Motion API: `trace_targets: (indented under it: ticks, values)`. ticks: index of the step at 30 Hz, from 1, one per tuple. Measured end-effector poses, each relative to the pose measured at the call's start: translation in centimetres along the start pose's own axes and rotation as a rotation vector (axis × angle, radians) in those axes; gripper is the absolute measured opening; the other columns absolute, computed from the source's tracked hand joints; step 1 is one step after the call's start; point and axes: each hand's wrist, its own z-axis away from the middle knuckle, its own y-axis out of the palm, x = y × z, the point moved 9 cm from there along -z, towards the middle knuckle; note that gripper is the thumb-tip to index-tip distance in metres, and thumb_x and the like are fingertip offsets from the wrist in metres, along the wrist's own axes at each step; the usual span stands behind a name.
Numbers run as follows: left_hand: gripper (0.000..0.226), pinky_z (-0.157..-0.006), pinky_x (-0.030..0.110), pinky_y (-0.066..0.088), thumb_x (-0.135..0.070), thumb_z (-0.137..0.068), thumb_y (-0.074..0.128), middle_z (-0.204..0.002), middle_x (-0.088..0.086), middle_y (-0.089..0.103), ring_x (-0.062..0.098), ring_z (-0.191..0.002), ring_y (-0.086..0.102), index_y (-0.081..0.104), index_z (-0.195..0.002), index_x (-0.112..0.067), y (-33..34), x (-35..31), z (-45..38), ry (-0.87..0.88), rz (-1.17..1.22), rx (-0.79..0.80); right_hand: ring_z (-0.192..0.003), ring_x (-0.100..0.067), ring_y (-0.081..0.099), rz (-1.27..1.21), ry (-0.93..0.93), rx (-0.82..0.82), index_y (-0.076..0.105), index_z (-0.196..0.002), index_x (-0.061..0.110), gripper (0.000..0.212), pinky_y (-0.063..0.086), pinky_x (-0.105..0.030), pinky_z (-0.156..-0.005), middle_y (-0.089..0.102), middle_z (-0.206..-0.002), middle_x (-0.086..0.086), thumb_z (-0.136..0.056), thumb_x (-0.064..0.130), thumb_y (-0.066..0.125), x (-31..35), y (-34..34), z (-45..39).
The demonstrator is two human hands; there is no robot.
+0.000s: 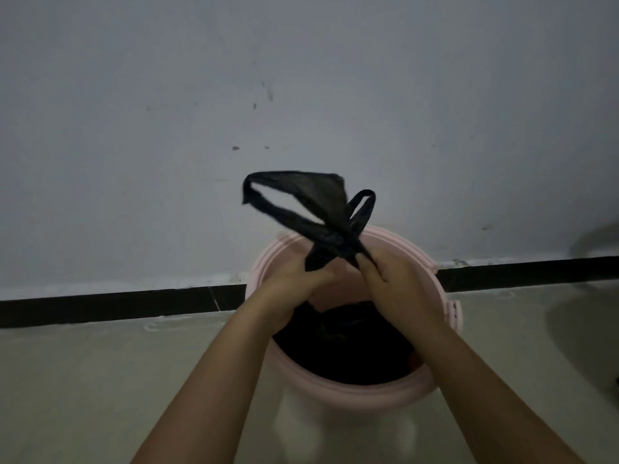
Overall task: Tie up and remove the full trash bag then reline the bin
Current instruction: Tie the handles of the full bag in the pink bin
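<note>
A pink round bin (365, 391) stands on the floor against the wall. Inside it sits a black trash bag (345, 349). Two black bag handles (318, 209) rise above the rim and cross each other, forming loops. My left hand (298, 286) pinches the base of one handle just above the bin's mouth. Beside it, touching it, my right hand (395, 279) pinches the other handle. Both forearms reach in from the bottom of the view and hide part of the bag and rim.
A pale wall (301, 95) with small dark marks stands right behind the bin, edged by a black skirting strip (117, 304). The floor (83, 380) is light tile. A dark shadowed shape (596, 249) sits at the far right.
</note>
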Motion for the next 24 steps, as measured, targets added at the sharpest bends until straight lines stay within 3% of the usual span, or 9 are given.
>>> trace_targets:
  ticks: [2, 5, 9, 12, 15, 17, 19, 21, 24]
  values:
    - [0.013, -0.035, 0.007, 0.036, -0.016, -0.089, 0.05, -0.031, -0.016, 0.053, -0.006, -0.032, 0.047, 0.059, -0.087, -0.025, 0.3, -0.3, 0.9, -0.026, 0.162, 0.006, -0.081, -0.025, 0.059, 0.062, -0.11, 0.156, 0.061, -0.102, 0.0, 0.022, 0.031, -0.029, -0.06, 0.069, -0.097, -0.021, -0.093, 0.008, 0.043, 1.5, 1.2, 0.5]
    - [0.025, -0.033, 0.011, 0.032, -0.036, -0.087, 0.048, -0.03, -0.014, 0.05, -0.003, -0.028, 0.043, 0.053, -0.066, -0.024, -0.8, 0.6, 0.7, -0.068, 0.341, -0.09, -0.083, -0.03, 0.059, 0.16, -0.177, 0.402, 0.06, -0.1, -0.005, 0.026, 0.028, -0.026, -0.057, 0.068, -0.099, -0.023, -0.094, 0.011, 0.041, 2.4, 2.4, 1.3]
    - [0.027, -0.031, 0.01, 0.034, -0.033, -0.09, 0.047, -0.046, -0.004, 0.047, 0.003, -0.026, 0.044, 0.048, -0.069, -0.016, -1.2, 1.0, 0.2, -0.055, 0.343, -0.151, -0.084, -0.017, 0.053, 0.181, -0.044, 0.582, 0.06, -0.109, 0.002, 0.026, 0.029, -0.023, -0.06, 0.069, -0.099, -0.012, -0.095, 0.014, 0.041, 0.3, 3.2, 1.9]
    - [0.028, -0.041, 0.009, 0.046, -0.027, -0.092, 0.047, -0.046, -0.007, 0.058, 0.002, -0.04, 0.056, 0.052, -0.07, -0.01, 0.3, 1.1, 0.6, -0.054, 0.316, 0.045, -0.073, -0.015, 0.053, 0.096, 0.055, 0.559, 0.066, -0.085, 0.017, 0.022, 0.037, -0.028, -0.069, 0.059, -0.072, 0.005, -0.093, 0.013, 0.046, -1.8, 2.5, 1.6]
    - [0.022, -0.045, 0.013, 0.043, -0.029, -0.084, 0.058, -0.051, -0.004, 0.058, 0.005, -0.045, 0.054, 0.058, -0.067, -0.015, 0.5, 0.7, 0.9, 0.021, 0.017, 0.137, -0.059, 0.004, 0.049, -0.013, 0.093, 0.45, 0.06, -0.071, 0.027, 0.029, 0.038, -0.022, -0.062, 0.052, -0.064, 0.012, -0.089, 0.006, 0.052, -2.6, 1.5, 1.0]
    - [0.024, -0.039, 0.011, 0.037, -0.014, -0.087, 0.056, -0.039, -0.008, 0.053, 0.002, -0.037, 0.047, 0.059, -0.064, -0.019, 0.2, 0.2, 0.9, 0.082, -0.171, 0.089, -0.061, 0.006, 0.052, -0.096, 0.11, 0.406, 0.064, -0.086, 0.016, 0.02, 0.039, -0.015, -0.062, 0.058, -0.068, 0.012, -0.087, 0.001, 0.052, -2.6, 1.3, 0.7]
    - [0.03, -0.033, 0.008, 0.033, 0.003, -0.085, 0.052, -0.031, -0.007, 0.052, 0.0, -0.03, 0.047, 0.058, -0.064, -0.017, 0.0, -0.6, 1.0, 0.115, -0.17, 0.031, -0.051, 0.013, 0.052, -0.191, 0.129, 0.365, 0.059, -0.09, 0.021, 0.025, 0.037, -0.005, -0.053, 0.058, -0.063, 0.02, -0.087, -0.003, 0.05, -2.4, 0.9, 0.5]
    - [0.032, -0.031, 0.009, 0.034, 0.013, -0.082, 0.05, -0.04, -0.005, 0.057, 0.004, -0.033, 0.054, 0.055, -0.065, -0.014, -0.5, -1.1, 1.0, 0.133, -0.079, -0.053, -0.044, 0.011, 0.051, -0.261, 0.139, 0.358, 0.053, -0.089, 0.028, 0.032, 0.037, -0.006, -0.048, 0.056, -0.065, 0.009, -0.087, -0.004, 0.049, -2.0, 0.6, 0.5]
    - [0.04, -0.04, 0.011, 0.042, 0.016, -0.074, 0.057, -0.062, 0.001, 0.06, 0.009, -0.049, 0.058, 0.055, -0.059, -0.021, -2.1, -2.0, 1.1, 0.289, -0.039, -0.235, -0.058, -0.002, 0.058, -0.361, 0.164, 0.407, 0.047, -0.098, 0.032, 0.042, 0.046, -0.018, -0.061, 0.055, -0.07, -0.003, -0.086, -0.008, 0.047, -0.9, 0.6, 1.1]
